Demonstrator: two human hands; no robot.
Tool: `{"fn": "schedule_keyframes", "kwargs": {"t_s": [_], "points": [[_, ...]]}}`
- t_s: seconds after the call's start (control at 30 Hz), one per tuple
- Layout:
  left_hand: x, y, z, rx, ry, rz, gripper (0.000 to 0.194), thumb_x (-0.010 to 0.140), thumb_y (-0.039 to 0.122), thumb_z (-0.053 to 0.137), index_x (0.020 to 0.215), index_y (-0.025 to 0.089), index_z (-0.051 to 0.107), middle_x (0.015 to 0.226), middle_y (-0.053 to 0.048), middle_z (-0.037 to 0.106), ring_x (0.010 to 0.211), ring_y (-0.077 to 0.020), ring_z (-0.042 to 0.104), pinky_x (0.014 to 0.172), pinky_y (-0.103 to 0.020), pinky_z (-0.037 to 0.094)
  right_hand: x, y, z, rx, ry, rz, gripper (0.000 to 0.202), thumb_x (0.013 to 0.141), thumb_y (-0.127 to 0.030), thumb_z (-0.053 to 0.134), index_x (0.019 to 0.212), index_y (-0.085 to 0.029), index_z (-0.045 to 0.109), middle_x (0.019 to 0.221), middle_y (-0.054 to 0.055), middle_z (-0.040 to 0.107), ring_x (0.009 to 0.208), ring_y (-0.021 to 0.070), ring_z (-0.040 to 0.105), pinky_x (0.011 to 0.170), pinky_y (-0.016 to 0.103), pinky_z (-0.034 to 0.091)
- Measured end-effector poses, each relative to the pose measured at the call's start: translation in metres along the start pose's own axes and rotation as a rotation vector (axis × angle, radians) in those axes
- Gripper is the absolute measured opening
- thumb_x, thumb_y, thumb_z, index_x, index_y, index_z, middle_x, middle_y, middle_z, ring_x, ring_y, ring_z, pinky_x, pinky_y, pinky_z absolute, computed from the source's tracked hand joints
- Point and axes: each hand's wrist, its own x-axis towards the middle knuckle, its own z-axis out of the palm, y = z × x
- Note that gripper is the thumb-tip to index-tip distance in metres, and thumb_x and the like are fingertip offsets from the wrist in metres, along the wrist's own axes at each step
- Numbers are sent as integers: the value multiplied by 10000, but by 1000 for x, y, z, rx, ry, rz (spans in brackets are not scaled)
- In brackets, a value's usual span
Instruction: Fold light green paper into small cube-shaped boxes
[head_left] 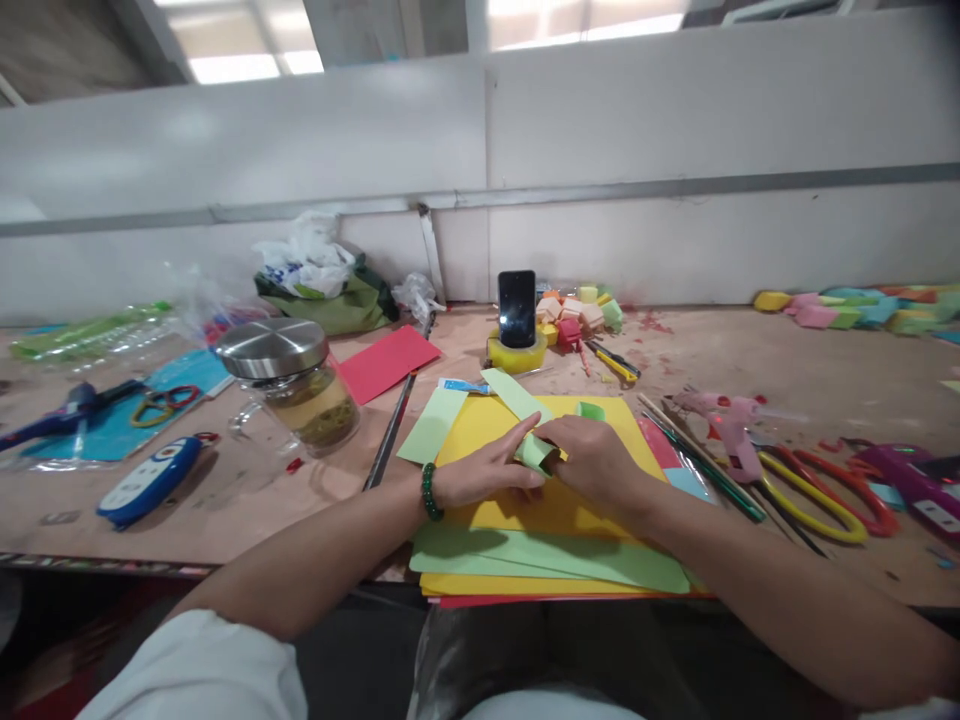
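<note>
A small folded piece of light green paper [534,455] is between my two hands, above a stack of coloured sheets. My left hand [484,472], with a green bead bracelet [430,492] at the wrist, holds its left side between thumb and fingers. My right hand [600,462] is closed on the right side, its fingertips partly hidden. Under them lies yellow paper [480,430], with light green sheets [540,562] along the front. A green strip [517,394] and a green sheet [435,425] rest behind and left of my hands. A curled green piece [590,411] shows behind my right hand.
A lidded glass mug [307,400] of tea stands at left, near a metal ruler [390,430]. A phone [517,308] leans upright on a yellow tape roll [516,353]. To the right lie a pink glue gun [739,440], scissors [814,505] and a cutter knife [615,364].
</note>
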Motion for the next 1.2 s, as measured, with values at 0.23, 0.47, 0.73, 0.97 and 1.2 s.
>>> {"fn": "schedule_keyframes", "kwargs": {"t_s": [0.23, 0.47, 0.73, 0.97, 1.2], "points": [[5, -6, -9, -51, 50, 9, 891, 804, 402, 658, 1510, 214, 147, 773, -32, 671, 712, -166, 658, 699, -296, 478, 1, 4, 3, 66, 95, -91, 196, 767, -95, 504, 829, -155, 680, 708, 53, 694, 642, 161, 609, 589, 250, 419], [8, -9, -13, -37, 9, 10, 936, 791, 493, 676, 1510, 211, 148, 754, -23, 674, 689, -163, 670, 712, -299, 488, -1, 3, 1, -30, 48, -118, 190, 818, -116, 507, 762, -166, 682, 665, 43, 689, 633, 150, 631, 574, 234, 407], [14, -18, -18, -71, -2, 19, 890, 787, 463, 697, 1496, 243, 207, 873, -50, 693, 665, -154, 674, 713, -311, 510, 0, 3, 11, 118, 31, 58, 271, 720, -111, 475, 841, -198, 701, 786, 45, 746, 687, 189, 693, 603, 276, 518], [14, -14, -19, -139, 41, 58, 949, 657, 427, 814, 1448, 235, 326, 893, -32, 670, 669, -149, 684, 705, -302, 525, -1, 7, 12, 178, 89, 11, 268, 733, -122, 485, 880, -196, 696, 807, 73, 747, 700, 210, 702, 605, 322, 545], [15, -11, -17, -142, 19, 82, 994, 589, 383, 864, 1427, 199, 360, 844, -38, 672, 672, -152, 684, 700, -296, 535, 6, -1, 4, 126, 30, 25, 323, 694, -82, 448, 883, -181, 691, 817, 79, 747, 718, 215, 704, 616, 334, 554]]}}
